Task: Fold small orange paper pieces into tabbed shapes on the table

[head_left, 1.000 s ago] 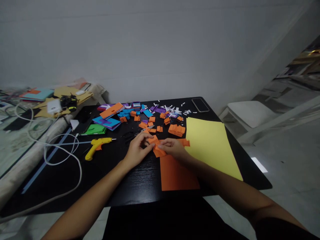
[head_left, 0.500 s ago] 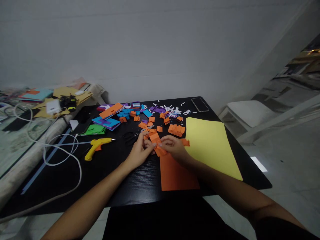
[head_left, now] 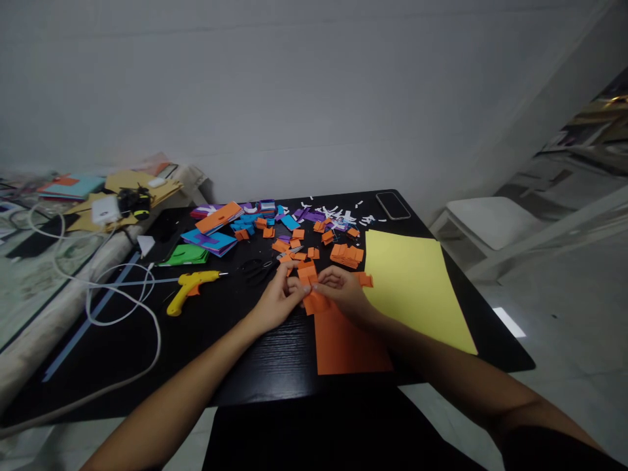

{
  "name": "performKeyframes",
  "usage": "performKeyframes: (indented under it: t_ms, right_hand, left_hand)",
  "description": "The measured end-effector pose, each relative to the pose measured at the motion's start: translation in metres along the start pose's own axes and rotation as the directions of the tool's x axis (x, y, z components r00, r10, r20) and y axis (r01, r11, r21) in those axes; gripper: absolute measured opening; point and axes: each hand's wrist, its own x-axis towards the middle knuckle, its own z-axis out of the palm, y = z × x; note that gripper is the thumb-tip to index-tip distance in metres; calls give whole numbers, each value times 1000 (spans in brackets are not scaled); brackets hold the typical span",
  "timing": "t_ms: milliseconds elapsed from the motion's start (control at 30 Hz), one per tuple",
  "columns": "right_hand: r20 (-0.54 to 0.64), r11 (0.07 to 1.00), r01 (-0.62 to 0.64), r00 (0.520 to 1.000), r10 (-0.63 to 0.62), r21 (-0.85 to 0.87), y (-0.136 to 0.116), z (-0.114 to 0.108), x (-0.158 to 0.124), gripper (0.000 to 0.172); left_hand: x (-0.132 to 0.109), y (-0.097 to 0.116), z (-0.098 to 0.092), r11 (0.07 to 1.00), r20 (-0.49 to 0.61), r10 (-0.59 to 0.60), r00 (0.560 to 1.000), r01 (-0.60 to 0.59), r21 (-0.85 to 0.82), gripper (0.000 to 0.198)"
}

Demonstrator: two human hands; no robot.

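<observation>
A small folded piece of orange paper (head_left: pixel 308 273) is held between my two hands, above the table. My left hand (head_left: pixel 280 298) pinches its left side, fingers closed. Closed on its right side is my right hand (head_left: pixel 343 292), thumb and fingertips touching the paper. Under the hands lies a larger orange sheet (head_left: pixel 349 347), partly covered by my right hand and forearm. Scissors (head_left: pixel 259 269) with dark handles rest just left of the left hand. Beyond the hands are several small folded orange pieces and a stack of orange folded strips (head_left: pixel 347 255).
On the right lies a yellow sheet (head_left: pixel 417 288), with a phone (head_left: pixel 392 205) behind it. A yellow glue gun (head_left: pixel 191 288), green paper (head_left: pixel 184 254) and blue folded papers (head_left: pixel 216 243) sit left. White scraps (head_left: pixel 338 216) lie at the back. A white cable (head_left: pixel 156 327) crosses the left side.
The orange piece in my hands has turned more upright and its upper part now stands folded up. Both hands have stayed nearly in place.
</observation>
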Motion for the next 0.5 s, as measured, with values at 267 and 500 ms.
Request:
performKeyframes:
  t_ms: [267,500]
  right_hand:
    - [166,998,-61,984,65,-33,-10,-1,-4,17]
    - [156,986,12,988,15,-169,-6,0,-3,39]
  left_hand:
    - [-1,9,1,999,40,-44,998,45,-19,54]
    - [-1,11,1,999,40,-35,999,34,19,53]
